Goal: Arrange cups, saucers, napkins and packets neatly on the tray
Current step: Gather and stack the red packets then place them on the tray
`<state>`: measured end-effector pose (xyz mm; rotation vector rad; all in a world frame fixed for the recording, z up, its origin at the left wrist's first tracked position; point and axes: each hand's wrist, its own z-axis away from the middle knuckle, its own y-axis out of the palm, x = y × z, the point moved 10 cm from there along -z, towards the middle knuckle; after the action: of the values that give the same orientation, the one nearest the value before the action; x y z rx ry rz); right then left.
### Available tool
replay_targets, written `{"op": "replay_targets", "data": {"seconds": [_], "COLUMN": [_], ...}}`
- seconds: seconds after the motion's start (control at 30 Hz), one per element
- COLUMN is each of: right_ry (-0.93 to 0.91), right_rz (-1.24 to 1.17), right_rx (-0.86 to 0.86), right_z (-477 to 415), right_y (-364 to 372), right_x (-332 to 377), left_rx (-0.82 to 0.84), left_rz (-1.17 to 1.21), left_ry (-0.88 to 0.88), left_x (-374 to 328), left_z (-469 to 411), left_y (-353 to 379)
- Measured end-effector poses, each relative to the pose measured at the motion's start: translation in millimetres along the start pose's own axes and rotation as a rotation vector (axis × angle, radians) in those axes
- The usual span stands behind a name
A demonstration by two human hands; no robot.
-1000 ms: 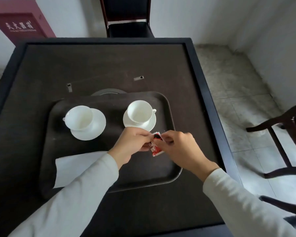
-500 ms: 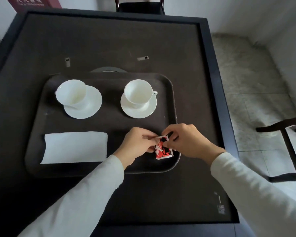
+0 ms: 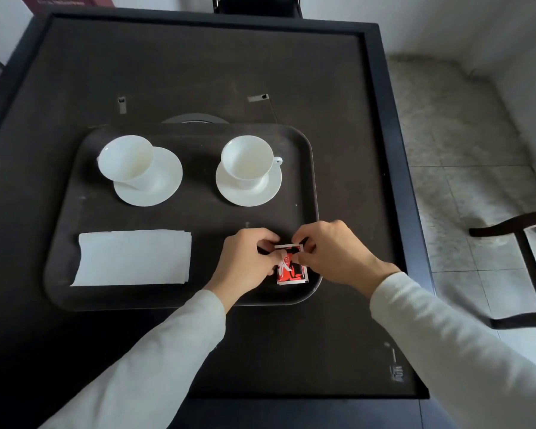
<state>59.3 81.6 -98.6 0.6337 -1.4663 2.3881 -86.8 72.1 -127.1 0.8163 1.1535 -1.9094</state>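
A dark tray (image 3: 198,131) lies on the table. Two white cups stand on white saucers along its far side: the left cup (image 3: 126,161) on its saucer (image 3: 164,187), the right cup (image 3: 246,161) on its saucer (image 3: 262,193). A folded white napkin (image 3: 133,257) lies at the tray's near left. Red and white packets (image 3: 291,269) sit stacked at the near right corner. My left hand (image 3: 245,261) pinches their left side and my right hand (image 3: 334,252) pinches their top right edge.
The dark table (image 3: 369,150) has a raised rim. A round dark disc (image 3: 195,119) shows just beyond the tray. Chairs stand at the far side (image 3: 257,6) and on the tiled floor to the right (image 3: 520,230).
Both hands moved the packets down to the tray's near right corner, where they now rest on the tray. My view shifted nearer over the tray, uncovering the napkin.
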Motion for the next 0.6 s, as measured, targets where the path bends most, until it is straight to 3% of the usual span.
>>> {"op": "replay_targets", "data": {"seconds": [0.6], "right_ry": [-0.066], "right_rz": [0.111], "right_rx": [-0.058], "right_z": [-0.3], "right_y": [-8.6], "right_x": [6.4], "left_rx": [-0.019], "left_rz": [-0.057], "left_ry": [-0.009], "left_x": [-3.8], "left_z": [1.0], "left_y": [-3.4]}}
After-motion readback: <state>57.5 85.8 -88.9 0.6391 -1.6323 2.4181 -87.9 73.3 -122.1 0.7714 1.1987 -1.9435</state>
